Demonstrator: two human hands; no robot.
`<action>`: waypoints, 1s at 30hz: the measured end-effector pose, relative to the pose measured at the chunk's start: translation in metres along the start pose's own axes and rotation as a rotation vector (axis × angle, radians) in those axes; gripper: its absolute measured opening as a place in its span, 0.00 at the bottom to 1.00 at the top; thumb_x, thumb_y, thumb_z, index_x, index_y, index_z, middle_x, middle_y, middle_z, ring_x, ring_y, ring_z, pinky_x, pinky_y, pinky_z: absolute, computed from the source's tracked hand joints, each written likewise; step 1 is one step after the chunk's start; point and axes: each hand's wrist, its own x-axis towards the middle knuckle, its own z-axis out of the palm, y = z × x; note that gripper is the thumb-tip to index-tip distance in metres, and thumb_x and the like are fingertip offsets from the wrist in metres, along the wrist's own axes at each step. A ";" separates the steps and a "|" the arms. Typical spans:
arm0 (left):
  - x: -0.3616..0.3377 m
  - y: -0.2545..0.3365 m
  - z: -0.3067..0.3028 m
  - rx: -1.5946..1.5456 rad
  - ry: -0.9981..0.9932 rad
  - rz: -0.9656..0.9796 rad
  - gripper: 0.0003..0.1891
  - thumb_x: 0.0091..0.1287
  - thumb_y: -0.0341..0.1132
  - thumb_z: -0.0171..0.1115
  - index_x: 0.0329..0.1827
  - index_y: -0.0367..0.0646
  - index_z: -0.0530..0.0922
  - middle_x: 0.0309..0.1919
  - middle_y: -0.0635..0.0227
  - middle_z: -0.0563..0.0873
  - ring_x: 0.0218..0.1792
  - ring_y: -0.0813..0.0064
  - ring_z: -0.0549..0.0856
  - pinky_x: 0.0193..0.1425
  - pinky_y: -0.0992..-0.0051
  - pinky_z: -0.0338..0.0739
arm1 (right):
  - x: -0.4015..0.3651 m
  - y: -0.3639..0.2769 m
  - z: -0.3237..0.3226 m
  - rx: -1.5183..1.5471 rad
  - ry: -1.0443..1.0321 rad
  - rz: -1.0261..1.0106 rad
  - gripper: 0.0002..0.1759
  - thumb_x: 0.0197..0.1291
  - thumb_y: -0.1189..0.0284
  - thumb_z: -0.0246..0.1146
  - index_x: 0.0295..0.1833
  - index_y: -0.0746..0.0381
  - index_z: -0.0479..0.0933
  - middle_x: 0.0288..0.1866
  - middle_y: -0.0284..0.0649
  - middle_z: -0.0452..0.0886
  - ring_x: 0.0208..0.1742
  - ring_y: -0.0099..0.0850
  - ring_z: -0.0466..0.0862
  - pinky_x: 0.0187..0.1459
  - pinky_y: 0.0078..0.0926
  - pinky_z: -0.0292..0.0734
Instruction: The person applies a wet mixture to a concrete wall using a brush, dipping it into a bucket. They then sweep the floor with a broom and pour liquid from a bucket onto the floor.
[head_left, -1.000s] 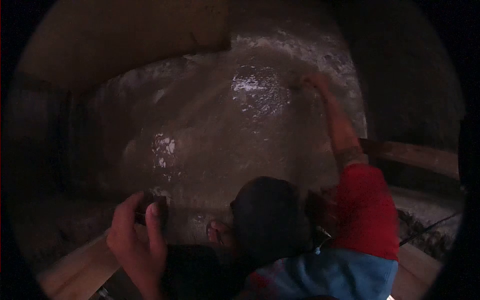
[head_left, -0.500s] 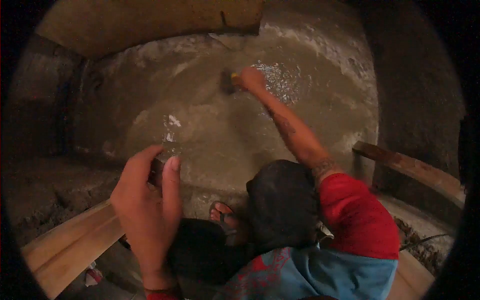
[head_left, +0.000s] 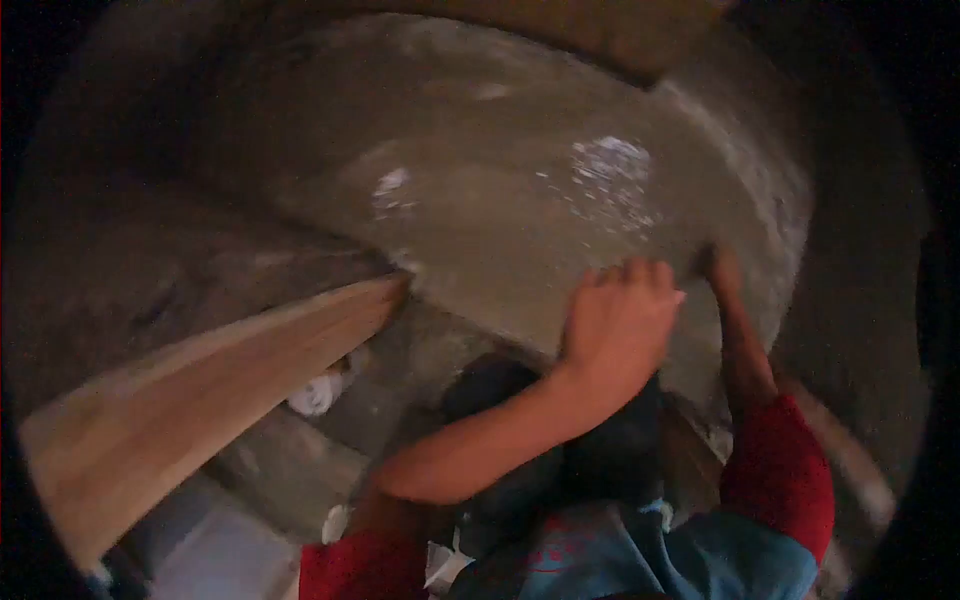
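Left forearm is angled across the body from lower left, and the left hand (head_left: pixel 620 318) is held wrist-bent above the wet floor (head_left: pixel 480 225), fingers curled, palm hidden, so whether anything is gripped can't be told; the right hand (head_left: pixel 724 270) is stretched out ahead on a straightened arm, closed on a dark object (head_left: pixel 704 261), blurred, over the floor's right side. Grey-brown floor is streaked with two glossy patches, bounded at top by a brownish panel (head_left: pixel 610 30), at left by a wooden plank (head_left: pixel 215 375); room is dimly lit.
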 end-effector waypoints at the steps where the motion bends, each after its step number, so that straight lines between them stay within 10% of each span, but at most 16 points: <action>1: 0.005 -0.002 0.007 0.017 0.011 -0.030 0.12 0.63 0.43 0.58 0.34 0.42 0.76 0.30 0.61 0.81 0.30 0.62 0.83 0.35 0.66 0.77 | -0.004 -0.013 0.003 0.012 -0.067 0.107 0.23 0.59 0.65 0.55 0.59 0.60 0.71 0.48 0.52 0.79 0.50 0.47 0.79 0.48 0.40 0.75; 15: 0.024 0.019 0.013 -0.003 0.075 -0.356 0.12 0.62 0.38 0.56 0.44 0.41 0.72 0.29 0.63 0.82 0.29 0.65 0.83 0.36 0.67 0.75 | -0.018 -0.364 0.004 0.262 -0.277 -0.403 0.21 0.59 0.57 0.56 0.50 0.60 0.75 0.40 0.48 0.80 0.42 0.45 0.80 0.40 0.41 0.75; 24: -0.040 0.024 0.038 -0.102 0.053 -0.445 0.19 0.67 0.43 0.51 0.57 0.45 0.70 0.44 0.57 0.81 0.36 0.55 0.83 0.32 0.63 0.78 | -0.056 -0.112 0.010 -0.053 -0.207 -0.149 0.22 0.59 0.52 0.56 0.44 0.60 0.78 0.35 0.46 0.81 0.36 0.45 0.81 0.35 0.41 0.76; 30: -0.106 0.049 -0.060 -0.037 -0.148 -0.353 0.17 0.64 0.42 0.54 0.52 0.43 0.73 0.51 0.61 0.76 0.37 0.62 0.83 0.32 0.62 0.80 | -0.115 0.072 -0.126 0.142 0.099 0.186 0.27 0.56 0.46 0.57 0.37 0.61 0.80 0.29 0.46 0.81 0.31 0.43 0.82 0.32 0.42 0.75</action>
